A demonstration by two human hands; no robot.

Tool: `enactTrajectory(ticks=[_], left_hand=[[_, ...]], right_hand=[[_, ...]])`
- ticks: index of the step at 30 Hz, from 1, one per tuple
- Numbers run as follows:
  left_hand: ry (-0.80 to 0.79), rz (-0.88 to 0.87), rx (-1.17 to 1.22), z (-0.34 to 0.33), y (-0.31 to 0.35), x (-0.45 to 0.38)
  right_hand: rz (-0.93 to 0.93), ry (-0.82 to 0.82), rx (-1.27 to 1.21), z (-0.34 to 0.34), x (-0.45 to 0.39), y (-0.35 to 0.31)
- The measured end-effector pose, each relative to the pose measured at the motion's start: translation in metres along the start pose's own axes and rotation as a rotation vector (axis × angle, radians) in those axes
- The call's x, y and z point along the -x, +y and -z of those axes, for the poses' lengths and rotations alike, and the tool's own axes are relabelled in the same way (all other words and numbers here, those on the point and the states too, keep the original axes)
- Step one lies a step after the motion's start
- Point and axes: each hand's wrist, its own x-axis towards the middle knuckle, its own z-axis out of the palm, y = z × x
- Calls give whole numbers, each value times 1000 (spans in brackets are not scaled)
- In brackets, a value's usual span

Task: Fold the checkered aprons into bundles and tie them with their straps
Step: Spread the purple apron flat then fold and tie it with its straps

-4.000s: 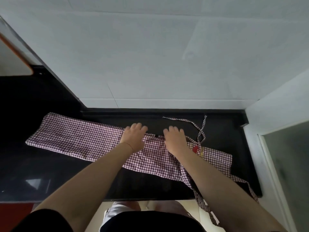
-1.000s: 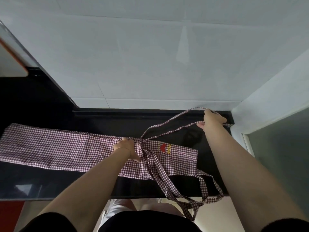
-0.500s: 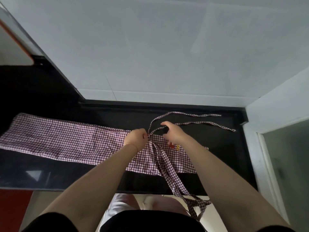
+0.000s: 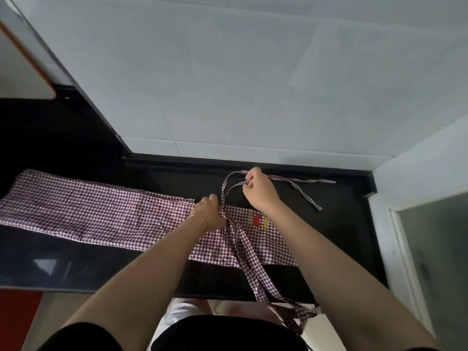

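Observation:
A purple-and-white checkered apron [image 4: 106, 214], folded into a long strip, lies across the black counter [image 4: 63, 269]. A small red and yellow patch [image 4: 259, 221] shows on its right part. My left hand [image 4: 210, 214] grips the apron at its middle, where the straps come together. My right hand [image 4: 258, 191] is raised just behind it and pinches the two thin straps [image 4: 304, 184], whose ends trail right over the counter. Two wider straps [image 4: 255, 272] run forward over the counter's front edge and hang down.
A white tiled wall [image 4: 228, 84] rises behind the counter. A white frame with a grey panel [image 4: 430, 249] bounds the right side. At far left the counter turns back into a dark corner under a cabinet edge [image 4: 30, 69]. My dark clothing fills the bottom.
My right hand has moved up and right along the thin straps, lifting them off the apron. My left hand stays on the apron's middle. The apron has not shifted.

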Motion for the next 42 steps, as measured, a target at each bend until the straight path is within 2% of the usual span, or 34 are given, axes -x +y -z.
enactTrajectory(ticks=[4,5,7,10,12,15,20,24,26,27,30,32,33,36,42], left_hand=[[42,-30,-67,5,-9,-3],[28,-53,-70,6,-11,-2],[-28,-107,-78,10,-20,0],[-68,-122,-221,10,-34,7],[-43,-115,-300,8,-41,10],[-51,-111,-299,14,-54,13],[24,-29,-337,23,-63,22],[96,41,-408,17,-44,28],[105,113,-381,13,-27,35],[142,96,-389,9,-17,38],[273,-140,-412,-8,9,43],[247,-268,-403,-23,24,45],[218,-278,-407,-33,33,44],[105,-178,-443,-45,45,41],[18,-54,-576,-41,63,37]], right_hand=[[-97,-422,264,-25,12,-8],[-116,-501,301,-35,14,-8],[-136,-559,410,-52,18,-12],[-169,-485,555,-71,31,-21],[-202,-392,525,-80,37,-26],[-303,-274,350,-79,49,-24],[-488,-274,327,-32,62,12],[-620,-76,368,6,74,47],[-627,-56,399,19,77,56],[-617,-53,391,24,76,61],[-531,-63,339,32,73,72],[-459,-120,349,36,72,78],[-434,-157,366,41,74,82],[-377,-221,440,58,73,100],[-417,-187,446,88,71,155]])
